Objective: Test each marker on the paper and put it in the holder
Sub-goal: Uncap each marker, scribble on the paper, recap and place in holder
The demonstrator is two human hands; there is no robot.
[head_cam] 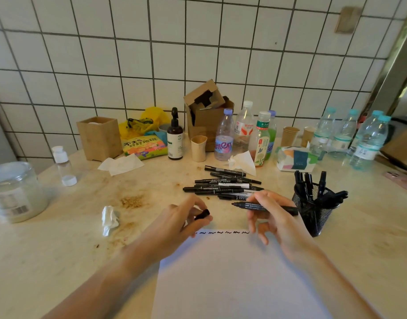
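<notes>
Right hand (pixel 270 217) grips an uncapped black marker (pixel 264 207) level above the paper (pixel 232 272), beside the mesh holder (pixel 315 210). Left hand (pixel 181 219) fingers pinch its cap (pixel 202 214). Untested markers (pixel 223 186) lie heaped on the tabletop (pixel 59 249).

A black marker (pixel 264 207) lies nearly level at centre right of the frame, uncapped, its bare tip pointing left, gripped in the right hand (pixel 270 217). Its black cap (pixel 202 214) is pinched in the left hand (pixel 181 223), just left of it. Below both, a white sheet of paper (pixel 232 277) lies flat on the counter (pixel 59 249), a row of short black squiggles (pixel 223 232) along its top edge. Behind, a loose pile of capped black markers (pixel 223 186) lies at centre frame. At right stands a black mesh holder (pixel 314 217), upright, with several markers in it.
</notes>
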